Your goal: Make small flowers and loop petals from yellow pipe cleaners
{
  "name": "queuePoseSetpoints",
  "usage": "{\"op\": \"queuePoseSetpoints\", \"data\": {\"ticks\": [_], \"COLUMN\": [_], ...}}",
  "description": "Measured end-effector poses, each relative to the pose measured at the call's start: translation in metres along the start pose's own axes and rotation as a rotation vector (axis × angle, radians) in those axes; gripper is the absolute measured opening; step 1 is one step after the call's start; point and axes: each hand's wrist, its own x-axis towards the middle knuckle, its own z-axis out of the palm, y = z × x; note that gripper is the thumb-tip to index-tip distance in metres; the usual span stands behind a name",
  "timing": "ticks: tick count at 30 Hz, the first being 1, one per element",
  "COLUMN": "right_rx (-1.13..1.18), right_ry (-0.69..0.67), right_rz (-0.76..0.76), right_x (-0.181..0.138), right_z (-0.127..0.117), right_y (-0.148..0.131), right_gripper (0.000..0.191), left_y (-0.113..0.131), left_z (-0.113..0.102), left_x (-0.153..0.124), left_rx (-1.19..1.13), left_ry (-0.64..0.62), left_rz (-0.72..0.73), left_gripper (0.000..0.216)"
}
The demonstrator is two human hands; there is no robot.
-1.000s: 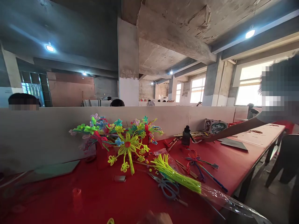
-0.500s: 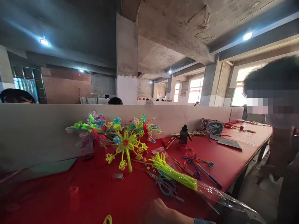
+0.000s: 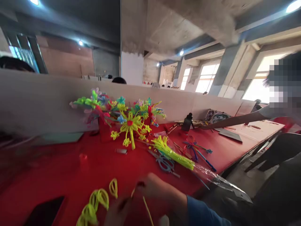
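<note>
Right hand: right hand [image 3: 157, 190] curled narrow, fingers drawn in on a yellow strand [image 3: 148, 209]; fingertips blurred, exact pinch point unreadable.
Left hand: left hand [image 3: 118, 210] low in view, smeared by motion, cut off by bottom edge; can't tell how wide it is or whether it grips.
Strand: below the right hand, slanting down out of view; a short yellow bit shows between the hands, can't tell if same piece.
Yellow loops: yellow loops [image 3: 99, 199] in a row on the red desk [image 3: 61, 175], left of the left hand; nearest end runs out of view.
Bottom edge: dark flat object [image 3: 44, 214] at left, white object [image 3: 164, 220] by the right forearm, both cropped, identity unclear.
Scissors: scissors [image 3: 166, 164] beyond the right hand, partly under the yellow bundle [image 3: 178, 156]; bundle sits in a clear sleeve [image 3: 221, 180].
Flowers: big yellow flower [image 3: 129, 123] in front of the multicolour flower cluster [image 3: 101, 105], hiding part of it.
Red object: small red object [image 3: 84, 160], blurred into the red surface.
Co-worker: arm [image 3: 231, 121] reaches in from right; hand near the dark bottle [image 3: 187, 122], contact unclear.
</note>
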Motion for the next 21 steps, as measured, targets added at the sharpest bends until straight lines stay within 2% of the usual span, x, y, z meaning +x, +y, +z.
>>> {"op": "queuePoseSetpoints", "data": {"ticks": [1,3,9,15,21], "right_rx": [0.107,0.347,0.611,0.68,0.602], "right_ry": [-0.009,-0.03,-0.105,-0.06,-0.026], "right_rz": [0.058,0.182,0.304,0.298,0.259], "right_x": [0.0,0.001,0.002,0.002,0.0], "right_z": [0.001,0.004,0.017,0.02,0.018], "right_y": [0.001,0.004,0.013,0.009,0.01], "right_gripper": [0.016,0.011,0.01,0.009,0.01], "left_y": [-0.001,-0.003,-0.01,-0.011,-0.009], "left_z": [0.001,0.003,0.006,0.004,0.004], "left_x": [-0.001,-0.003,0.0,-0.001,-0.001], "left_rx": [-0.022,-0.15,-0.253,-0.275,-0.305], "left_ry": [-0.021,-0.022,-0.054,-0.094,-0.052], "left_rz": [-0.027,0.026,-0.041,-0.007,0.01], "left_gripper": [0.018,0.019,0.024,0.022,0.018]}}
